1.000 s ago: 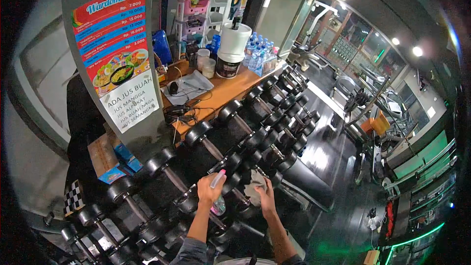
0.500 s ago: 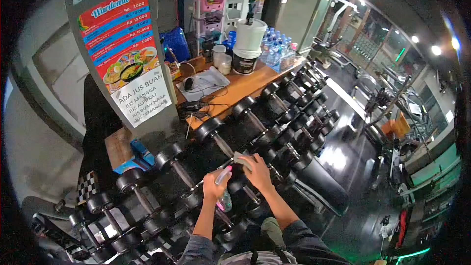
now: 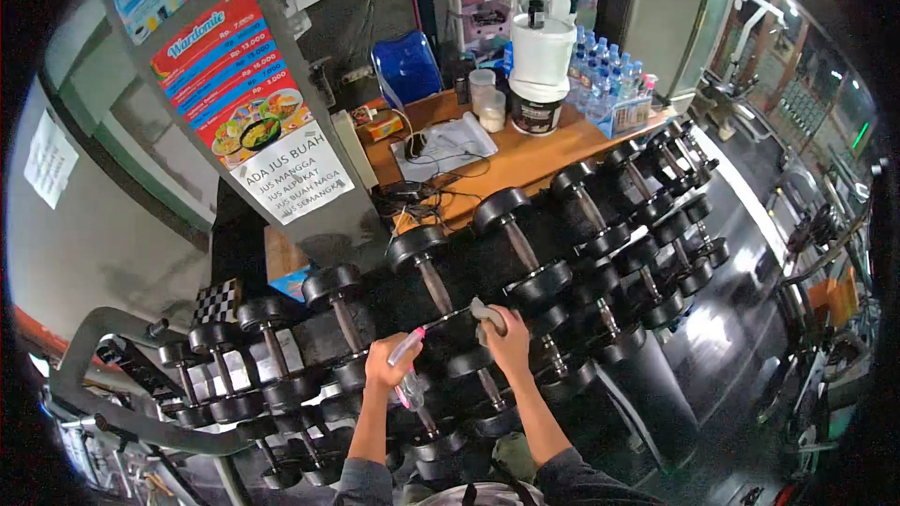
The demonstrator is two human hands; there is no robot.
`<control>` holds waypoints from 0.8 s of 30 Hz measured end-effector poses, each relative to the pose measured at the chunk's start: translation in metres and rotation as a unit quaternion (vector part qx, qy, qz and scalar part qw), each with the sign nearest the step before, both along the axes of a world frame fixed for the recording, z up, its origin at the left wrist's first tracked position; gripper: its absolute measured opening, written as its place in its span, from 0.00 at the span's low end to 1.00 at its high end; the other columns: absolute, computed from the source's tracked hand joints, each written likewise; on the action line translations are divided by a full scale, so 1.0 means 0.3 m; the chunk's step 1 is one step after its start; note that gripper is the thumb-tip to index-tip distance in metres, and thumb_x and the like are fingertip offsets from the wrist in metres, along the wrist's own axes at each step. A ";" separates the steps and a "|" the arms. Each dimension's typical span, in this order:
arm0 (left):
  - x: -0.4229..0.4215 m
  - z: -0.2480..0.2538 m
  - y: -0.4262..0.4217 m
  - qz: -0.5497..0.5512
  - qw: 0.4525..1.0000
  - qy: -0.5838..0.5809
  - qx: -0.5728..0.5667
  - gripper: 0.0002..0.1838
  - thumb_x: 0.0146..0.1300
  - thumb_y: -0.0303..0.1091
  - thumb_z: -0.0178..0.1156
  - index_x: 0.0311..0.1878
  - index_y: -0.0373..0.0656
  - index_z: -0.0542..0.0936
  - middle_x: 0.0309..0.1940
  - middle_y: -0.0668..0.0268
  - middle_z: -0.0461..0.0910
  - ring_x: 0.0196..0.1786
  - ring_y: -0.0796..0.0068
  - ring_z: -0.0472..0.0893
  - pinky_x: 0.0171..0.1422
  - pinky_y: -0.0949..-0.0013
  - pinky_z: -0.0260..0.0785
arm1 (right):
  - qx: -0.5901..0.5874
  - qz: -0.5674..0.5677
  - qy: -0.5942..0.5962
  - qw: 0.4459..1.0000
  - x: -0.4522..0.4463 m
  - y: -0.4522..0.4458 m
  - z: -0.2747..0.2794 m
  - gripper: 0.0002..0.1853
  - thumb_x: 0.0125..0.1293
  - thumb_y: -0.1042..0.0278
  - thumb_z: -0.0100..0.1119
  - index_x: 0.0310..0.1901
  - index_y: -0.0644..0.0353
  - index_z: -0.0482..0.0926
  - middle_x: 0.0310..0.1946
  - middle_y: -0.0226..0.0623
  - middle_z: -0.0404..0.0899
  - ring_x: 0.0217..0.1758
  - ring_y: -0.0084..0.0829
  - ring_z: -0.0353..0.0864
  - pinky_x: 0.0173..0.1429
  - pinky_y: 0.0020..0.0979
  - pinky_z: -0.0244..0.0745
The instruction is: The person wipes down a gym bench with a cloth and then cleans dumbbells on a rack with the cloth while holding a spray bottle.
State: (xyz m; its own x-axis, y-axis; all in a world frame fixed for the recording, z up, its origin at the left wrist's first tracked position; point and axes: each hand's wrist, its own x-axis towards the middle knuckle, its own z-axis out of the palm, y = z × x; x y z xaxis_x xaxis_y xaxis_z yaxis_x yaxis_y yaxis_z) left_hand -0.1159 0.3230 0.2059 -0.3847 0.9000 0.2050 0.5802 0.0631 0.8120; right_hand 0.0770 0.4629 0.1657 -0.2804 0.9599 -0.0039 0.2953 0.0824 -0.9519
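Note:
My left hand (image 3: pixel 382 363) is wrapped round a clear spray bottle (image 3: pixel 411 392) with a pink-and-white trigger head. The bottle is held upright, a little tilted, above the lower row of dumbbells. My right hand (image 3: pixel 509 345) grips a folded grey cloth (image 3: pixel 486 315), and its fingers partly cover it. The cloth is at the front edge of the upper rack row, just right of the lower end of a black dumbbell (image 3: pixel 433 283) with a metal handle. Whether the cloth touches the rack or a dumbbell I cannot tell. Another dumbbell (image 3: pixel 518 242) lies to its right.
Several more dumbbells fill both tiers to left and right. Behind the rack, a wooden counter (image 3: pixel 441 112) bears a white bucket (image 3: pixel 544 52), water bottles (image 3: pixel 605 75), jars and cables. A menu-covered pillar (image 3: pixel 234 84) stands at left. Gym machines and a bench (image 3: pixel 647 389) are at right.
My view has turned left, so the rack and counter appear further right. The cloth has shifted right from the dumbbell's lower end. Both hands keep their hold.

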 end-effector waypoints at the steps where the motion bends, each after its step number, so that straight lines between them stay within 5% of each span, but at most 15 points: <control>1: 0.002 0.012 0.003 0.005 0.999 0.009 -0.037 0.15 0.58 0.42 0.58 0.30 0.37 0.80 0.25 0.57 0.79 0.29 0.56 0.80 0.34 0.61 0.69 | 0.067 0.040 0.000 0.997 -0.002 -0.013 0.047 0.16 0.59 0.66 0.62 0.49 0.53 0.80 0.40 0.40 0.77 0.42 0.40 0.79 0.46 0.37 0.73; 2: 0.007 0.019 0.005 0.009 0.997 0.018 -0.073 0.16 0.58 0.43 0.57 0.32 0.37 0.81 0.27 0.57 0.81 0.30 0.58 0.81 0.35 0.63 0.71 | 0.136 0.077 -0.001 0.988 -0.002 -0.022 0.087 0.16 0.57 0.67 0.64 0.49 0.52 0.80 0.42 0.41 0.76 0.43 0.43 0.78 0.46 0.38 0.74; 8: 0.008 -0.038 0.004 0.038 0.999 0.016 0.009 0.16 0.60 0.41 0.59 0.26 0.36 0.75 0.19 0.57 0.72 0.23 0.53 0.74 0.29 0.59 0.62 | 0.116 0.161 0.009 0.980 0.015 -0.002 0.110 0.15 0.59 0.68 0.63 0.49 0.51 0.81 0.41 0.40 0.74 0.42 0.40 0.78 0.46 0.37 0.74; 12: 0.003 -0.047 0.012 0.034 0.999 0.023 0.005 0.15 0.58 0.39 0.59 0.26 0.36 0.76 0.20 0.56 0.73 0.24 0.53 0.75 0.29 0.59 0.63 | -0.062 0.096 0.125 0.986 0.017 0.063 -0.031 0.15 0.62 0.63 0.62 0.48 0.60 0.80 0.39 0.32 0.76 0.41 0.28 0.76 0.46 0.30 0.71; 14: 0.011 -0.022 0.022 0.034 0.999 0.027 -0.003 0.14 0.58 0.39 0.59 0.26 0.37 0.76 0.21 0.56 0.74 0.25 0.52 0.76 0.29 0.58 0.64 | -0.250 0.073 0.138 0.956 0.021 0.104 -0.137 0.16 0.62 0.60 0.63 0.47 0.61 0.81 0.39 0.30 0.78 0.39 0.27 0.76 0.45 0.28 0.69; 15: 0.012 -0.012 0.018 0.031 0.999 0.033 -0.013 0.14 0.57 0.39 0.59 0.26 0.37 0.76 0.22 0.55 0.74 0.25 0.51 0.76 0.29 0.58 0.64 | -0.217 0.063 0.112 0.968 0.009 0.127 -0.345 0.17 0.64 0.58 0.60 0.50 0.59 0.79 0.39 0.29 0.80 0.37 0.27 0.78 0.42 0.30 0.73; 16: 0.010 -0.021 0.007 0.035 0.999 0.030 -0.016 0.14 0.57 0.39 0.59 0.26 0.37 0.76 0.22 0.55 0.74 0.25 0.51 0.76 0.29 0.58 0.64 | -0.220 0.066 0.109 0.967 0.013 0.122 -0.309 0.17 0.64 0.58 0.60 0.50 0.59 0.79 0.39 0.29 0.80 0.37 0.27 0.78 0.42 0.30 0.73; 18: 0.004 -0.028 0.013 0.024 0.999 0.024 -0.016 0.13 0.57 0.39 0.58 0.27 0.37 0.77 0.23 0.55 0.75 0.26 0.50 0.77 0.30 0.57 0.66 | -0.469 -0.012 0.138 0.872 0.026 0.132 -0.250 0.17 0.65 0.61 0.56 0.54 0.55 0.76 0.37 0.29 0.80 0.36 0.29 0.80 0.38 0.34 0.77; 24: 0.019 0.006 0.020 0.041 0.996 0.064 -0.044 0.14 0.57 0.43 0.58 0.28 0.39 0.78 0.23 0.55 0.75 0.28 0.48 0.78 0.30 0.56 0.67 | -0.430 0.057 0.211 0.876 0.030 0.131 -0.375 0.17 0.67 0.64 0.55 0.56 0.57 0.74 0.37 0.31 0.80 0.38 0.29 0.81 0.39 0.35 0.77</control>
